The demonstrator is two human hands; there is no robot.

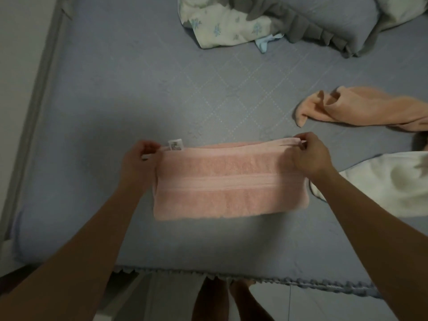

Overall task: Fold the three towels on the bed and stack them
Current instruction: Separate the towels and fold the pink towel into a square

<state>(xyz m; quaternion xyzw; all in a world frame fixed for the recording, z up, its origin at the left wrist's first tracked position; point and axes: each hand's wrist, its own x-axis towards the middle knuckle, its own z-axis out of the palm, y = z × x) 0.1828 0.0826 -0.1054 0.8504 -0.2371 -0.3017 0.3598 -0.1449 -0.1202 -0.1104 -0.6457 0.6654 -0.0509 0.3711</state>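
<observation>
1. Blue-grey quilted bed point(139, 93); tiled floor at its near edge.
2. Pink towel point(229, 181), folded, lies flat near that edge.
3. Left hand point(141, 158) and right hand point(310, 156) each pinch a far corner.
4. Right: white towel point(389, 181); beyond it, crumpled peach towel point(361, 110).

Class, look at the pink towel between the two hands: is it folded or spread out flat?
Folded. The pink towel lies as a compact doubled rectangle; left hand and right hand pinch its layered far edge.
</observation>
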